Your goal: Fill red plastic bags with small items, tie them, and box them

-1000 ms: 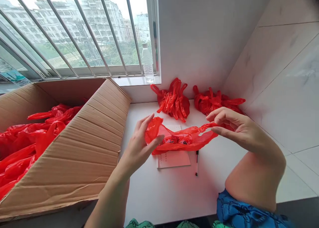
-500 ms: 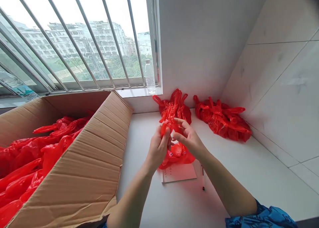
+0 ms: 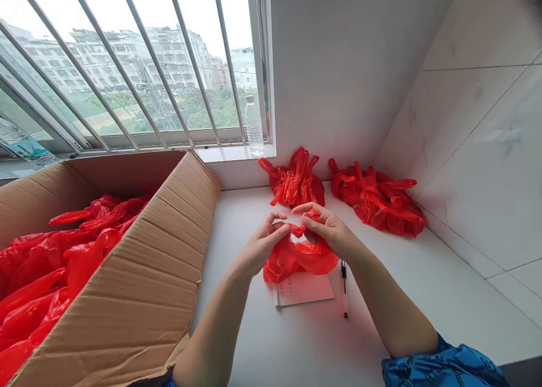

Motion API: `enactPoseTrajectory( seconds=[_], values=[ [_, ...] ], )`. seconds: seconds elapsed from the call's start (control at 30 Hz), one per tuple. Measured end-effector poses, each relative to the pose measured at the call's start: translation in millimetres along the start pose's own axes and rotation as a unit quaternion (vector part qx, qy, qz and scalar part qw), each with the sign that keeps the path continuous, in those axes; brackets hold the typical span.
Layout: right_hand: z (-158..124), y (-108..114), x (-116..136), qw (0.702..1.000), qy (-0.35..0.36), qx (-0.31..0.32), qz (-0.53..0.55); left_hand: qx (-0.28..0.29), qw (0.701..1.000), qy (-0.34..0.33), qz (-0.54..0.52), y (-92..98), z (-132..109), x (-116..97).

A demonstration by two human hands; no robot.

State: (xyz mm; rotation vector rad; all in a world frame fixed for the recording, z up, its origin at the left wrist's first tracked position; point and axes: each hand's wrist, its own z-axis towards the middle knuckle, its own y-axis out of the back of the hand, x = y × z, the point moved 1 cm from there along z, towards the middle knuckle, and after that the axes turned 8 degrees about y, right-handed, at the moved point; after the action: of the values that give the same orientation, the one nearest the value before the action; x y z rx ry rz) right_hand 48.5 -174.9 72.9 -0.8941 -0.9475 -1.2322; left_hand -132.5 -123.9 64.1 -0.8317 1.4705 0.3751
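Between my hands is a thin red plastic bag (image 3: 282, 261), its gathered top pinched on both sides. My left hand (image 3: 267, 237) is closed, thumb and finger gripping one twisted end. My right hand (image 3: 324, 226) is closed on the other end, with a bit of red plastic showing above the fingers. The bag's body hangs over a white booklet (image 3: 305, 291) with small printing, covering its upper part. Just right of the booklet lies a pen (image 3: 344, 291) with a black cap.
Two red bag bundles (image 3: 298, 181) (image 3: 379, 201) rest against the back wall. On the left, an open cardboard box (image 3: 127, 297) holds many red bags (image 3: 51, 263). A clear bottle (image 3: 254, 126) stands on the windowsill, another bottle (image 3: 27, 147) leans at far left.
My hands have moved apart, stretching the bag's top sideways between them. The right hand has closed on the plastic. The bag's body has sagged and spread wider.
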Motion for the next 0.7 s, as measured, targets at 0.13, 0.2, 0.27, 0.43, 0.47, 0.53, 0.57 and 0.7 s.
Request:
enactPoseTrajectory(
  seconds=[0.13, 0.2, 0.27, 0.43, 0.47, 0.53, 0.57, 0.7],
  values=[
    [-3.8, -2.7, 4.9, 0.976, 0.090, 0.021, -0.198, -0.016, 0.999, 0.001, -0.030, 1.6, -1.5, -2.3],
    [-4.1, -5.2, 2.4, 0.931, 0.160, -0.016, -0.329, -0.027, 0.999, 0.004, -0.031, 0.7, -1.5, -1.4],
    [-4.2, -8.3, -1.8, 0.880, 0.200, -0.040, -0.429, -0.019, 0.999, 0.013, -0.026, -0.9, -0.9, 1.0],
    [-5.4, -9.6, -3.7, 0.839, 0.241, -0.045, -0.485, 0.008, 0.999, 0.019, 0.045, -4.6, 0.7, 3.5],
    [-5.7, -7.9, -2.1, 0.838, 0.245, -0.040, -0.485, 0.001, 0.998, 0.011, 0.065, -4.7, 0.7, 2.6],
    [-6.3, -3.2, 2.2, 0.838, 0.249, -0.032, -0.485, -0.024, 0.995, -0.014, 0.094, -4.1, 0.5, 0.0],
    [-6.6, -0.6, 4.5, 0.838, 0.250, -0.029, -0.484, -0.038, 0.994, -0.027, 0.101, -3.6, 0.5, -1.2],
    [-7.6, 8.5, 13.5, 0.844, 0.254, -0.023, -0.471, -0.083, 0.988, -0.067, 0.114, 0.5, 2.9, -2.4]
  ],
)
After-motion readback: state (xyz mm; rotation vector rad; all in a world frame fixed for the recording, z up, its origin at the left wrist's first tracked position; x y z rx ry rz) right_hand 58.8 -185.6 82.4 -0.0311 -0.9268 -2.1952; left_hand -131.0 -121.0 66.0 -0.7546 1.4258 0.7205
